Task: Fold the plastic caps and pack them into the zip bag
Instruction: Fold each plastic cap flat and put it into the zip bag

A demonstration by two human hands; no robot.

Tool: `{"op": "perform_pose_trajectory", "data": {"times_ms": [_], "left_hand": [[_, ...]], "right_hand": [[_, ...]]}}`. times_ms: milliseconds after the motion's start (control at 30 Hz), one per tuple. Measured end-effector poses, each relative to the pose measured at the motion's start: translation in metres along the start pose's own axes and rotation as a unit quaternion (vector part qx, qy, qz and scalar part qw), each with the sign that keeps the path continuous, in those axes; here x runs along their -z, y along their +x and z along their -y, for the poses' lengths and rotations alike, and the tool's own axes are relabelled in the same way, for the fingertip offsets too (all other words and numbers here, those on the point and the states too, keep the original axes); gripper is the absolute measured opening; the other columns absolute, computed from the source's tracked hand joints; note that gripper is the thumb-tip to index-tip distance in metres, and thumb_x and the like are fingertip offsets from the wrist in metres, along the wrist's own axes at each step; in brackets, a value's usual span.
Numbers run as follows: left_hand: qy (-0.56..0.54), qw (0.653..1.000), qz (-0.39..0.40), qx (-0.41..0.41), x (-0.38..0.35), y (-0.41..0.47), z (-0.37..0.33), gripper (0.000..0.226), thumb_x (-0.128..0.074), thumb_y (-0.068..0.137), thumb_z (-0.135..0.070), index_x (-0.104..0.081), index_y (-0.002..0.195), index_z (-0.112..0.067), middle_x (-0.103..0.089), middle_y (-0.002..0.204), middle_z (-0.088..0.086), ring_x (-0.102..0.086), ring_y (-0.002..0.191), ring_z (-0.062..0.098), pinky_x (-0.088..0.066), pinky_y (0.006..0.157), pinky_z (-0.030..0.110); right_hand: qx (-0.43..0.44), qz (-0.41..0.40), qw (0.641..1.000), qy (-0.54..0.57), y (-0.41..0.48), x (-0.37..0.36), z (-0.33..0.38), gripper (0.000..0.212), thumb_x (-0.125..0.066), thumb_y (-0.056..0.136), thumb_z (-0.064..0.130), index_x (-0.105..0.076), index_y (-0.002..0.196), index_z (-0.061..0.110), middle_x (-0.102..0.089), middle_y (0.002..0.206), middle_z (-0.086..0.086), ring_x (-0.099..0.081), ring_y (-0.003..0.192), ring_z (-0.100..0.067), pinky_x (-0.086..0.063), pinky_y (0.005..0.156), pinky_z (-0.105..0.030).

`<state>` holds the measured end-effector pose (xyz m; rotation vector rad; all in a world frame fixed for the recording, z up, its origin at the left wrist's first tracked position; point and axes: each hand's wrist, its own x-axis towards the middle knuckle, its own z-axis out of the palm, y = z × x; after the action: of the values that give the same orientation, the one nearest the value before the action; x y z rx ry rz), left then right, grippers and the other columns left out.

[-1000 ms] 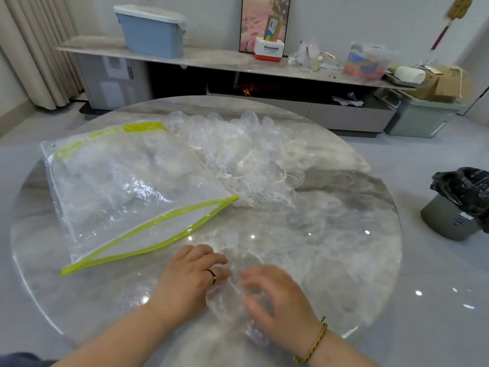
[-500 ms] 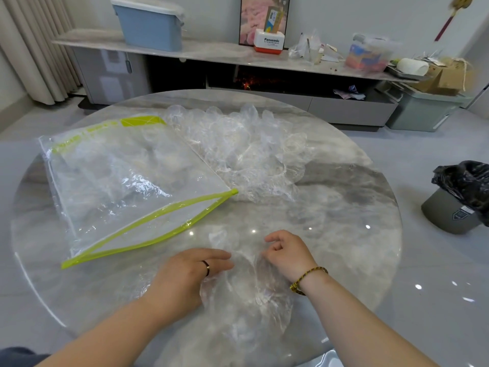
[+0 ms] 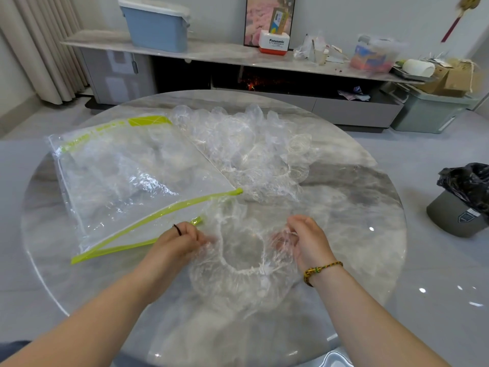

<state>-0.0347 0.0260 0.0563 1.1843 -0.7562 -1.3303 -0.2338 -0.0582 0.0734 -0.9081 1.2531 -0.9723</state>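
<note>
At the left of the frame the zip bag lies flat on the round table, its green-edged mouth gaping toward the lower centre. Just right of that mouth, the left hand has its fingers curled onto the gathered rim of 1 clear cap. The right hand pinches the opposite side of the rim, so the cap hangs stretched open between the 2 hands in the lower centre. The film is thin and slippery, so a hard pull could tear it or snap the elastic out of a pinch. The cap's far edge also overlaps the bag's lower green lip, and dragging it could shove the bag or crease its mouth. A loose fold would likely spring open again, because the elastic rim wants to bunch. As for containers, the zip bag shows something crinkled and clear inside, probably caps, though I cannot tell how many. A blue box in the upper left has its lid on, contents hidden. The pile of caps sits loose on the table in the upper centre, touching the bag's right edge. A bin at the far right is lined with a black bag.
</note>
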Motion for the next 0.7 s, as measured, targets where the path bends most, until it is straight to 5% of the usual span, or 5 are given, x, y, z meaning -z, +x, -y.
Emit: {"op": "perform_pose_trajectory", "data": {"times_ms": [67, 200, 300, 467, 700], "left_hand": [[-0.002, 0.998, -0.056, 0.014, -0.003, 0.004, 0.005, 0.040, -0.077, 0.055, -0.009, -0.038, 0.064, -0.013, -0.047, 0.060, 0.004, -0.059, 0.065, 0.018, -0.038, 0.067, 0.028], [0.061, 0.986, -0.157, -0.012, -0.014, 0.007, 0.012, 0.037, -0.065, 0.078, 0.009, -0.036, 0.067, -0.013, -0.040, 0.064, 0.004, -0.046, 0.066, 0.020, -0.035, 0.057, 0.027], [0.047, 0.990, -0.126, -0.035, -0.017, 0.005, 0.009, 0.040, -0.071, 0.057, 0.007, -0.039, 0.070, -0.012, -0.052, 0.071, 0.001, -0.054, 0.052, 0.011, -0.045, 0.052, 0.016], [0.001, 0.998, -0.054, -0.044, -0.019, 0.004, 0.002, 0.030, -0.058, 0.054, -0.002, -0.044, 0.079, -0.011, -0.069, 0.071, -0.001, -0.060, 0.052, 0.004, -0.048, 0.052, 0.013], [0.024, 0.999, -0.025, -0.038, -0.020, 0.002, 0.001, 0.026, -0.063, 0.065, 0.005, -0.056, 0.085, -0.010, -0.069, 0.061, -0.006, -0.060, 0.052, -0.001, -0.047, 0.053, 0.009]], "right_hand": [[-0.020, 0.035, 0.999, 0.022, 0.000, -0.001, -0.002, 0.030, -0.047, 0.094, 0.009, -0.044, 0.064, 0.010, -0.041, 0.060, -0.003, -0.042, 0.052, -0.015, -0.040, 0.053, -0.024], [-0.075, 0.088, 0.993, 0.027, -0.006, -0.005, -0.004, 0.031, -0.049, 0.093, 0.017, -0.048, 0.064, 0.008, -0.045, 0.060, -0.005, -0.047, 0.050, -0.015, -0.045, 0.051, -0.026], [-0.137, 0.105, 0.985, -0.001, -0.010, -0.007, -0.002, 0.032, -0.046, 0.094, 0.031, -0.050, 0.074, 0.007, -0.052, 0.069, -0.008, -0.055, 0.047, -0.016, -0.046, 0.044, -0.024], [-0.215, 0.173, 0.958, -0.082, -0.007, -0.003, -0.005, 0.038, -0.046, 0.089, 0.049, -0.059, 0.087, 0.013, -0.067, 0.079, -0.005, -0.063, 0.058, -0.015, -0.050, 0.062, -0.029], [-0.159, 0.273, 0.947, -0.059, -0.010, -0.005, -0.011, 0.017, -0.046, 0.093, 0.006, -0.057, 0.080, 0.006, -0.060, 0.052, 0.002, -0.045, 0.039, -0.006, -0.035, 0.040, -0.016]]}}
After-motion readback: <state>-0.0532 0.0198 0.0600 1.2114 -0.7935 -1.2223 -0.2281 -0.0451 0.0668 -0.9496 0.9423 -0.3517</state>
